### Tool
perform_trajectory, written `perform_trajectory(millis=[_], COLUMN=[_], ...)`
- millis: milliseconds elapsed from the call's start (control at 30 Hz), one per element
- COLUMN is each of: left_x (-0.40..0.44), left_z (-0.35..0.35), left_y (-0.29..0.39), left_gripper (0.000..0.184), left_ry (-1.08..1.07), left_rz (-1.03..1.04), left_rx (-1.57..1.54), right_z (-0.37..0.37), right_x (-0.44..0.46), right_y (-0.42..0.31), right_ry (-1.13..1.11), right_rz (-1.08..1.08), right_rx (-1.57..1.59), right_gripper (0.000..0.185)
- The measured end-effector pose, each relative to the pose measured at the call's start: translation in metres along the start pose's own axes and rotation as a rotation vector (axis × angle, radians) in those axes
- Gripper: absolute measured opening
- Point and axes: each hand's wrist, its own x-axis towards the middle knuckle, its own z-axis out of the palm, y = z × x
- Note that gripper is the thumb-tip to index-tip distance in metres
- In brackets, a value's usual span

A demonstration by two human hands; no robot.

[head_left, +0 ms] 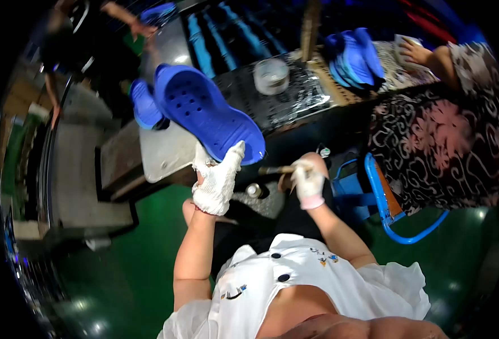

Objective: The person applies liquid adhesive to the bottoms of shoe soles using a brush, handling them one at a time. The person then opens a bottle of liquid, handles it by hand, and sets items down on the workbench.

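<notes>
My left hand [218,183], in a white knit glove, grips the heel end of a blue shoe sole [204,113]. The sole is tilted up, with several small holes showing in its toe part. Over my lap, my right hand [309,183], gloved in white with a pink cuff, is closed around a slim brush [278,169] that points left toward the sole without touching it. Motion blurs the brush tip. Behind the held sole, more blue soles [145,104] rest at the metal table's edge.
A clear plastic tub [271,76] sits on the dark work surface beside a belt carrying light-blue strips [201,45]. Blue soles [354,59] are stacked at right near a co-worker's hand [416,53]. A blue-framed chair [385,198] stands right; another person [91,51] is at upper left.
</notes>
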Motion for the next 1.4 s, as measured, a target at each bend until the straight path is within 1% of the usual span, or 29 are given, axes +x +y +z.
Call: perform_trajectory(millis=[33,67,133,167,200,233,300,333,367,433,467,500,533,567,633,700,767,833,900,967,1000,1033,1100,1167,1200,1233,1300,1333,1400], left_x=[0.003,0.009,0.023,0.033,0.042,0.055,0.084,0.1,0.116,0.143,0.139,0.135,0.131,0.134,0.121,0.113,0.103,0.103,0.108,0.108,0.118,0.117,0.119,0.115,0.112,0.108,0.101,0.097,0.089], left_z=[0.014,0.031,0.066,0.089,0.113,0.134,0.174,0.194,0.218,0.247,0.246,0.242,0.233,0.232,0.216,0.174,0.125,0.069,0.018,-0.022,-0.047,-0.06,-0.085,-0.09,-0.089,-0.089,-0.093,-0.091,-0.093], left_y=[0.016,0.017,0.036,0.038,0.036,0.04,0.036,0.038,0.041,0.033,0.049,0.066,0.073,0.062,0.043,0.026,0.008,-0.005,-0.004,-0.015,-0.034,-0.038,-0.054,-0.047,-0.045,-0.044,-0.053,-0.058,-0.062], left_gripper=[0.036,0.035,0.029,0.032,0.031,0.029,0.034,0.04,0.044,0.047,0.049,0.052,0.052,0.042,0.031,0.022,0.016,0.018,0.028,0.035,0.036,0.034,0.033,0.024,0.022,0.019,0.016,0.015,0.014], left_ry=[-0.084,-0.206,-0.428,-0.521,-0.552,-0.628,-0.72,-0.62,-0.512,-0.572,-0.615,-0.685,-0.696,-0.685,-0.501,-0.335,-0.188,0.101,0.329,0.426,0.395,0.265,0.212,0.197,0.211,0.228,0.319,0.354,0.385], left_rz=[-0.082,-0.051,0.003,-0.014,0.037,-0.01,0.164,0.364,0.176,0.111,0.059,-0.024,0.105,0.061,0.075,0.363,0.512,0.759,1.055,0.821,0.747,0.456,0.659,0.581,0.611,0.641,0.764,0.683,0.458], left_rx=[0.046,-0.01,0.031,0.018,-0.005,-0.011,0.009,0.353,0.464,0.431,0.383,0.266,0.271,0.074,-0.043,0.157,0.143,0.45,0.883,1.139,1.22,1.263,1.302,1.25,1.206,1.161,1.071,0.864,0.66], right_z=[0.004,0.004,0.005,0.006,0.005,0.004,0.001,0.0,-0.001,-0.004,-0.005,-0.005,-0.006,-0.006,-0.005,-0.005,-0.004,-0.004,-0.003,-0.003,-0.003,-0.004,-0.003,-0.003,-0.003,-0.003,-0.002,-0.002,-0.002], right_x=[-0.006,-0.009,-0.005,-0.002,0.0,0.002,0.004,0.005,0.006,0.008,0.008,0.009,0.01,0.011,0.012,0.012,0.012,0.012,0.011,0.011,0.011,0.011,0.009,0.009,0.009,0.009,0.009,0.008,0.008], right_y=[0.019,0.022,0.024,0.02,0.022,0.026,0.035,0.038,0.039,0.033,0.023,0.018,0.025,0.026,0.029,0.032,0.035,0.029,0.031,0.033,0.032,0.031,0.035,0.039,0.038,0.039,0.056,0.056,0.058], right_ry=[0.038,-0.028,-0.037,-0.043,-0.044,-0.047,-0.06,-0.055,-0.05,-0.055,-0.063,-0.067,-0.061,-0.049,-0.082,-0.095,-0.103,-0.121,-0.123,-0.098,-0.112,-0.13,-0.094,-0.089,-0.121,-0.112,-0.098,-0.087,-0.099], right_rz=[-0.138,-0.015,0.015,0.052,0.022,-0.01,0.033,0.042,0.058,0.035,0.103,0.169,0.153,0.165,0.135,0.102,0.086,0.103,0.111,0.057,0.084,0.111,0.03,0.01,0.114,0.041,0.031,-0.025,0.023], right_rx=[-0.105,-0.136,-0.258,-0.281,-0.341,-0.403,-0.4,-0.362,-0.323,-0.309,-0.248,-0.185,-0.228,-0.222,-0.301,-0.308,-0.327,-0.323,-0.322,-0.384,-0.391,-0.399,-0.442,-0.465,-0.411,-0.418,-0.385,-0.402,-0.425], right_gripper=[0.01,0.01,0.01,0.012,0.013,0.014,0.017,0.017,0.017,0.017,0.017,0.017,0.016,0.016,0.016,0.016,0.016,0.016,0.017,0.018,0.018,0.018,0.018,0.018,0.018,0.017,0.017,0.01,0.011])
